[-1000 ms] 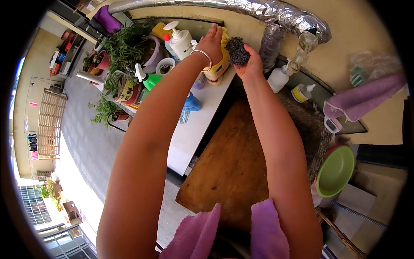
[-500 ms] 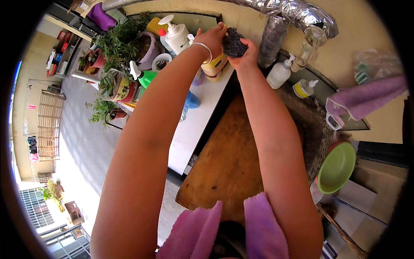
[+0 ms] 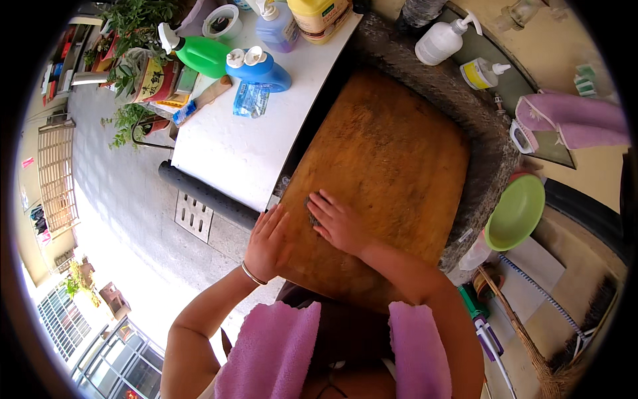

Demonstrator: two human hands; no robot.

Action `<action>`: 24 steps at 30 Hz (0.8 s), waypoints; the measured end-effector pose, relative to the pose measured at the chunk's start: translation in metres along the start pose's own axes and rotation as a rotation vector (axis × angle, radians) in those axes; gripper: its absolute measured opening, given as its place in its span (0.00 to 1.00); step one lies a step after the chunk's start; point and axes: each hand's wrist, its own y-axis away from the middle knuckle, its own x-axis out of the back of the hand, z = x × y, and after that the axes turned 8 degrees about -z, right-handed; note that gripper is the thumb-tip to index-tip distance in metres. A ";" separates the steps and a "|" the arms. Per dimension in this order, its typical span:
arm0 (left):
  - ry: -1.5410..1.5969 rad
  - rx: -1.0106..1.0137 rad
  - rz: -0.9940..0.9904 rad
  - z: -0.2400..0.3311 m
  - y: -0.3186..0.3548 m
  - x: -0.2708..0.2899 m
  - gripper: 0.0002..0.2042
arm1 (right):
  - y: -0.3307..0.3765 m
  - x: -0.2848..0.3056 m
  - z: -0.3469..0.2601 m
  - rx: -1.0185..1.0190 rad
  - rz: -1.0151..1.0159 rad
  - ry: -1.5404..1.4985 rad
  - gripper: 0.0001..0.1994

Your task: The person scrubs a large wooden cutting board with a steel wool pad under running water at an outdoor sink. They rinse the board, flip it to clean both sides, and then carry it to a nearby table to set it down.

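The work in hand looks like the scrubbing of the big wooden board (image 3: 382, 166), which lies over a dark stone basin (image 3: 488, 143). The right hand (image 3: 339, 223) presses flat on the board near its left edge, fingers stretched and close together, and a dark scouring pad (image 3: 310, 211) shows only a little under the fingertips; it is pinned down rather than gripped. The left hand (image 3: 267, 245) lies on the left edge of the board with fingers almost straight, steadying it, and holds nothing. I judge that the next stroke needs firm downward pressure and a push across the wood, while the other hand keeps the board from sliding. On the white counter (image 3: 239, 149) stand a green spray bottle (image 3: 199, 54), a blue bottle (image 3: 262, 68) and a yellow jug (image 3: 320, 16); what is inside them I cannot tell. A white pump bottle (image 3: 442, 41) stands on the basin's far rim. The green bowl (image 3: 515, 213) at the right seems empty.
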 end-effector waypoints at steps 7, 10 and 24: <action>-0.220 0.171 0.067 0.003 0.035 -0.042 0.39 | -0.099 0.021 0.187 -0.648 0.488 0.184 0.20; -0.166 0.142 0.120 -0.002 0.041 -0.046 0.41 | -0.064 -0.013 0.064 -0.295 0.361 0.006 0.20; 0.572 0.369 0.600 -0.015 0.052 -0.069 0.29 | -0.090 -0.037 -0.006 -0.107 0.368 -0.002 0.16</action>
